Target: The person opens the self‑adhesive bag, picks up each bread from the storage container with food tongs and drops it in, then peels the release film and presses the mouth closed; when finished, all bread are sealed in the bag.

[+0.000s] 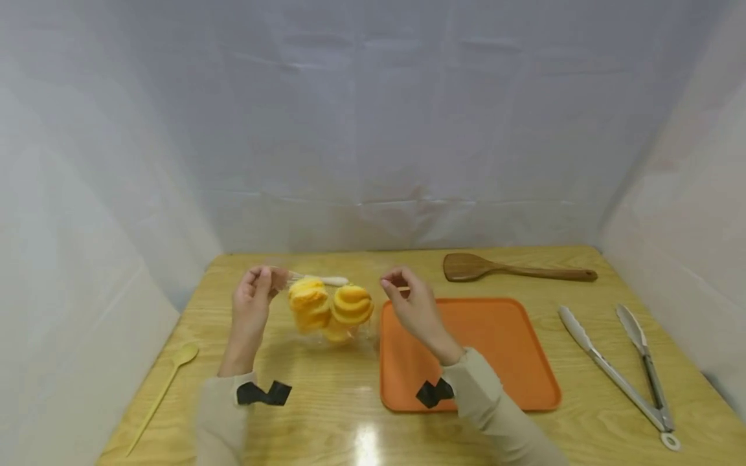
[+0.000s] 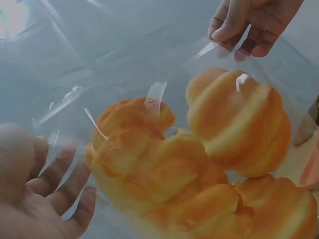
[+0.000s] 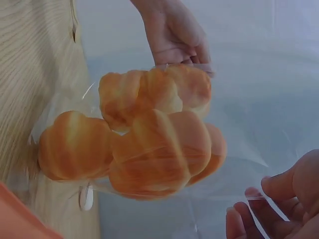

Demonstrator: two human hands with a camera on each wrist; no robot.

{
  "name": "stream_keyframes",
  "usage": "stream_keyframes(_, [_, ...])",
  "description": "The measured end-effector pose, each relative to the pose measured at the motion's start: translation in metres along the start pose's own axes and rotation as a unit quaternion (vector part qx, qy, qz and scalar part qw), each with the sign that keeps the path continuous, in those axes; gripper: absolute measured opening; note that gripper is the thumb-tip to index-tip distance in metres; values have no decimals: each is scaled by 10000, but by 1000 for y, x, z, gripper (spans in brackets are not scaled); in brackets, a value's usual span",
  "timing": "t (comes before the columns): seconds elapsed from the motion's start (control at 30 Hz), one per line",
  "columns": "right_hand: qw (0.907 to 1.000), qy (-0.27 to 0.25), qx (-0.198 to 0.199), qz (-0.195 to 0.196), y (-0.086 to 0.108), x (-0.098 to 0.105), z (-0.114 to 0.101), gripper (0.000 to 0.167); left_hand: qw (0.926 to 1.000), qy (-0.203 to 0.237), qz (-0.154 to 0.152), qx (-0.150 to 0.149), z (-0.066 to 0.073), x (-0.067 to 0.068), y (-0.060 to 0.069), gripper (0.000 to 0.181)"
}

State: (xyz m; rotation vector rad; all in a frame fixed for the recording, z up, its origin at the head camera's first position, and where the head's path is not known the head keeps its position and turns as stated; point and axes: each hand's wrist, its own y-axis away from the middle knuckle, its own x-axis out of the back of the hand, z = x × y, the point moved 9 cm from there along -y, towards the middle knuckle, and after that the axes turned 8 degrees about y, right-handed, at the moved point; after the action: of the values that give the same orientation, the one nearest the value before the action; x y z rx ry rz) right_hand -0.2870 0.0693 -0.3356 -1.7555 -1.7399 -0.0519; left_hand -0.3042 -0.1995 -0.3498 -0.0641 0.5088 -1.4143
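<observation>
A clear plastic bag holding several yellow-orange bread pieces is held up between both hands. My left hand pinches one upper edge of the bag, left of the bread. At the opposite upper edge, my right hand pinches the film between thumb and fingers. In the left wrist view the bread shows through the film, with the right hand at the top. The right wrist view has the bread in the middle and the left hand above it.
An orange tray lies under and beside the right forearm. Behind it is a wooden spatula; metal tongs lie at the right. A yellow spoon is at the left, and a whisk with a white handle lies behind the bag.
</observation>
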Motion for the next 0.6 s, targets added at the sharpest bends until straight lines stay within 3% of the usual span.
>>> stream_keyframes(0.2, [9995,-117,-195,218,-3,-1,9,19,9975,501,338,-379,-7,2,0,18])
stream_keyframes(0.4, [9971,-517,-485,276,-6,-6,20,52,9946,645,670,-464,-12,-2,0,15])
stream_keyframes(0.47, [9964,-535,-638,151,-5,-10,24,46,9926,730,769,-593,-12,-4,1,14])
stream_keyframes(0.6, [9959,-461,-775,-108,-5,-20,28,29,9851,852,875,-1213,-13,-8,3,12])
